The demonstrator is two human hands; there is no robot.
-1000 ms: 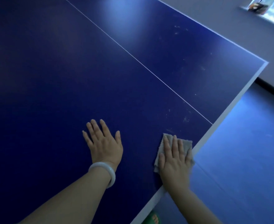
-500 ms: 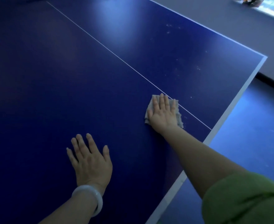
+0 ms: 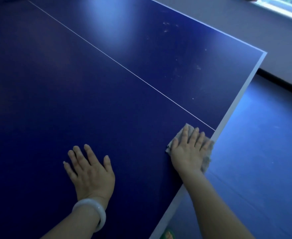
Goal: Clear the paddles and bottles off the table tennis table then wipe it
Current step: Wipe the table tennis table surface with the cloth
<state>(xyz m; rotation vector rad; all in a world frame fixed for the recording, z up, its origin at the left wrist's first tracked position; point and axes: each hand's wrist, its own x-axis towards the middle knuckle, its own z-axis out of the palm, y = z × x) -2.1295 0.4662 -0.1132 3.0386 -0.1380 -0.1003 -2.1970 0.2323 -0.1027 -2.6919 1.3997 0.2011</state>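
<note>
**A:** What do the hands have?

**B:** I see the right hand (image 3: 189, 150) flat, fingers straight and together, pressing a grey rumpled cloth (image 3: 208, 156) against the dark blue table tennis table (image 3: 107, 100). Nothing is pinched; the palm bears down on it.

**A:** Where on the table?

**B:** At the white-edged end, just below where the thin white centre line (image 3: 121, 65) meets the border. Part of the cloth hangs past the edge over the blue floor (image 3: 262, 152).

**A:** And the left?

**B:** I read the left hand (image 3: 90, 171) as spread, palm down on bare tabletop, near the right one but apart from it. A pale smooth bangle (image 3: 94, 211) circles that wrist.

**A:** Anything on the surface?

**B:** Faint pale specks (image 3: 169, 27) in the far right half, well apart from the cloth.
</note>
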